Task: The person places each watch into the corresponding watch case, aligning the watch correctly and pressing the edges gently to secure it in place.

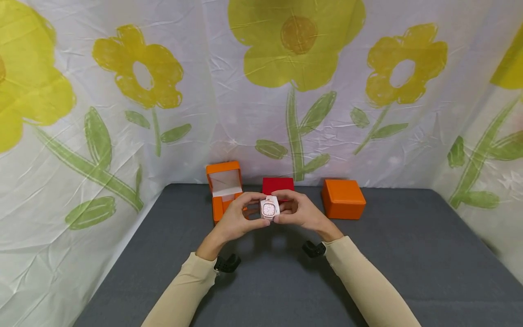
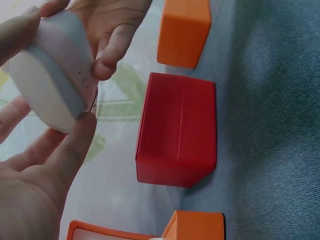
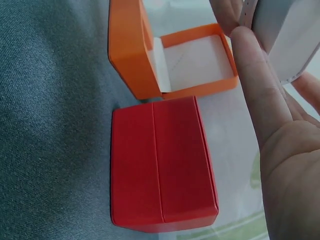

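Note:
A pale pink watch (image 1: 268,209) with a squarish face is wrapped round a white cushion (image 2: 42,95), held up above the table between both hands. My left hand (image 1: 240,217) grips it from the left, thumb at the lower edge and fingers along the top and side. From the other side my right hand (image 1: 301,211) pinches it between thumb and fingers. In the left wrist view the strap (image 2: 70,65) shows small holes and runs round the cushion. Just behind the hands stands a closed red box (image 2: 177,125), partly hidden in the head view.
Behind my left hand an orange box (image 1: 226,178) stands with its lid up, showing a pale lining. A closed orange box (image 1: 344,200) sits to the right. The dark grey table (image 1: 261,290) meets a flower-printed curtain (image 1: 229,113) at the back.

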`<action>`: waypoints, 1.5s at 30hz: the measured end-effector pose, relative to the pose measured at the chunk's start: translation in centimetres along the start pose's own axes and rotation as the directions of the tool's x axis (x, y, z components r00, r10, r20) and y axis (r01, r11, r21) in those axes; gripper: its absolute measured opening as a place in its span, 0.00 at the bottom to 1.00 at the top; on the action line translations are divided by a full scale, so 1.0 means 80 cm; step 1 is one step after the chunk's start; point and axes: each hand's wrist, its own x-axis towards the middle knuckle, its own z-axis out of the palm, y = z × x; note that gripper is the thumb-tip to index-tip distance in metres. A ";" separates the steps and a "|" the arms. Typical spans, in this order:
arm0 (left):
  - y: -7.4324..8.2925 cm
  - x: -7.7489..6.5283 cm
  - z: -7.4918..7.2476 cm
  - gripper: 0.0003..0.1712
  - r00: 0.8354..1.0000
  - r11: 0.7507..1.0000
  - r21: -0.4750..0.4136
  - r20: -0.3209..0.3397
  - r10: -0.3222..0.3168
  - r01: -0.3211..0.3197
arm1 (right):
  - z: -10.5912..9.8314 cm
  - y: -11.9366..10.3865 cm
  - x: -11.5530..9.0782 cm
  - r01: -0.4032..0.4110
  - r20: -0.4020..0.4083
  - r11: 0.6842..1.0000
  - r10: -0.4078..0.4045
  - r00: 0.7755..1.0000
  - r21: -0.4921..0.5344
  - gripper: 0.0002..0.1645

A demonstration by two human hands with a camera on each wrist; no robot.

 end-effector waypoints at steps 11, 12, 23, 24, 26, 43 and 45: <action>0.001 0.001 0.005 0.34 0.997 0.991 0.115 -0.039 0.069 -0.064 | 0.010 -0.031 -0.006 -0.041 -0.003 0.999 0.041 0.999 -0.002 0.35; 0.004 0.001 0.005 0.34 0.995 0.988 0.133 -0.046 0.084 -0.078 | 0.008 -0.027 -0.006 -0.038 -0.006 0.999 0.038 0.999 -0.002 0.35; 0.056 -0.008 0.010 0.19 0.971 0.946 0.234 -0.024 0.237 -0.225 | 0.003 0.004 -0.001 -0.021 0.026 1.000 0.022 0.999 -0.013 0.36; 0.057 -0.008 0.010 0.19 0.969 0.943 0.238 -0.024 0.245 -0.232 | 0.003 0.004 -0.001 -0.022 0.028 1.000 0.022 0.999 -0.017 0.36; 0.057 -0.008 0.011 0.19 0.966 0.941 0.233 -0.027 0.259 -0.246 | 0.004 0.003 -0.001 -0.018 0.026 0.999 0.019 0.999 -0.030 0.36; 0.015 -0.001 0.010 0.20 0.974 0.964 0.216 -0.127 0.186 -0.155 | 0.024 -0.037 -0.007 0.121 0.002 0.973 -0.123 0.992 -0.197 0.39; 0.010 0.000 0.008 0.20 0.974 0.962 0.218 -0.117 0.193 -0.164 | 0.026 -0.039 -0.008 0.137 -0.002 0.969 -0.140 0.990 -0.208 0.39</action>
